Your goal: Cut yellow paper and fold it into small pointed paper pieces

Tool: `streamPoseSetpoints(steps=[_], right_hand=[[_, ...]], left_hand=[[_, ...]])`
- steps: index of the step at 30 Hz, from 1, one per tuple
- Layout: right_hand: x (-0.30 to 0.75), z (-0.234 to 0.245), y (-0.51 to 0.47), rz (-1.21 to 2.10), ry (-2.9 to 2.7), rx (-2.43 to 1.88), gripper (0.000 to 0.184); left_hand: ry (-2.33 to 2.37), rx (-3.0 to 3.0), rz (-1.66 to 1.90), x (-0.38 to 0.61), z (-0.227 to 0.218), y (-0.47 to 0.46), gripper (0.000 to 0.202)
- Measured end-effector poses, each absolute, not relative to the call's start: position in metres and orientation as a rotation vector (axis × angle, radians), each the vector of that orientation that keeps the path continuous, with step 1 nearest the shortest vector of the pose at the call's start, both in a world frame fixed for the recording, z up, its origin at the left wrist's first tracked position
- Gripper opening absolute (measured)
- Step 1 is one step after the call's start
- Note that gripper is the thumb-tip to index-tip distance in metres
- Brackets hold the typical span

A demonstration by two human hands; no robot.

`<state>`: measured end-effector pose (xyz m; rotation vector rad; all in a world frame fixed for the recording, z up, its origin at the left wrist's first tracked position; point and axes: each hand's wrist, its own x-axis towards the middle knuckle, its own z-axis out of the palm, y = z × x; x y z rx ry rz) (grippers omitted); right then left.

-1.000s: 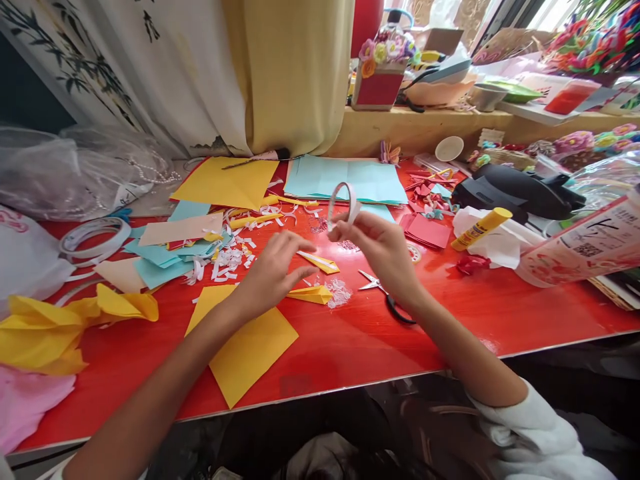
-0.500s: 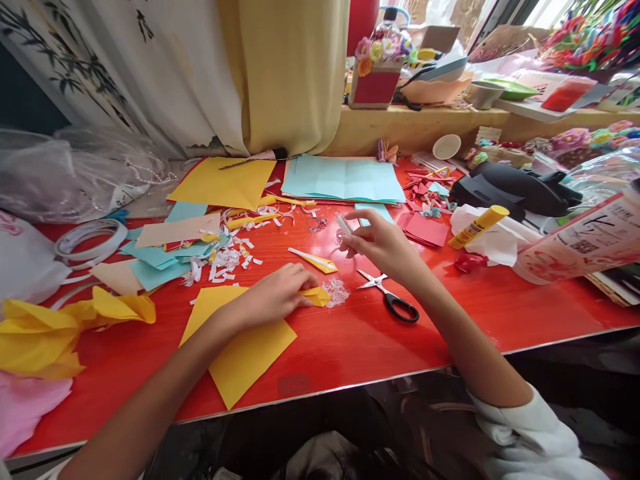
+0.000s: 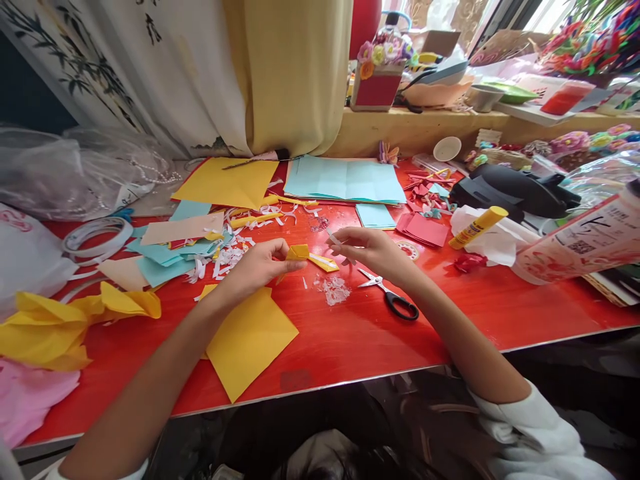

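Observation:
My left hand [image 3: 263,267] is closed in a pinch on a small folded piece of yellow paper [image 3: 299,252], held a little above the table. Across from it, my right hand [image 3: 373,252] pinches a small whitish strip [image 3: 331,235] between thumb and fingers. Another folded yellow piece [image 3: 325,265] with a white strip along it lies between the hands. Scissors [image 3: 384,292] with black handles rest below my right hand, blades pointing left. A yellow paper sheet [image 3: 253,340] lies under my left forearm.
White paper shreds [image 3: 233,257] and blue paper pieces [image 3: 165,267] are scattered at left. Farther back lie a light-blue paper stack [image 3: 345,179] and a yellow sheet [image 3: 230,183]. At right are red paper squares [image 3: 424,230], a glue stick [image 3: 477,228] and a large bottle [image 3: 585,233].
My left hand has lifted the folded yellow paper off the table, moving up and left. My right hand has come lower, and a small round white-and-red thing now shows beside it.

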<state>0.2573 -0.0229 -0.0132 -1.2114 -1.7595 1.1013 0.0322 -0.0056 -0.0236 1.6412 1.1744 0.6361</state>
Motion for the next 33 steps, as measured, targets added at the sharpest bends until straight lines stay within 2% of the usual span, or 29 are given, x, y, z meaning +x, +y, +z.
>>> streamPoseSetpoints(steps=[7, 10, 12, 17, 20, 26, 30, 33], right_hand=[[0.257, -0.019, -0.022, 0.485, -1.847, -1.114, 0.011], [0.258, -0.013, -0.027, 0.389, -1.872, -0.97, 0.009], [0.259, -0.005, -0.033, 0.521, -1.889, -0.894, 0.01], [0.264, 0.01, -0.042, 1.152, -1.811, -0.915, 0.017], [0.265, 0.01, -0.043, 1.344, -1.803, -0.98, 0.024], [0.249, 0.001, -0.049, 1.33, -1.83, -1.027, 0.031], [0.24, -0.002, -0.053, 1.339, -1.865, -0.992, 0.067], [0.236, -0.005, -0.053, 1.217, -1.891, -1.053, 0.077]], left_hand=[[1.065, 1.447, 0.693, 0.038, -0.021, -0.01, 0.029], [1.068, 1.402, 0.693, 0.037, -0.02, -0.01, 0.029], [1.098, 1.417, 0.745, 0.036, -0.02, -0.009, 0.029], [1.038, 1.42, 0.964, 0.037, -0.021, -0.009, 0.028], [1.033, 1.412, 0.983, 0.039, -0.021, -0.01, 0.025], [1.004, 1.329, 0.946, 0.046, -0.024, -0.016, 0.026], [0.96, 1.27, 0.926, 0.053, -0.025, -0.024, 0.028], [0.993, 1.279, 0.903, 0.058, -0.027, -0.029, 0.029]])
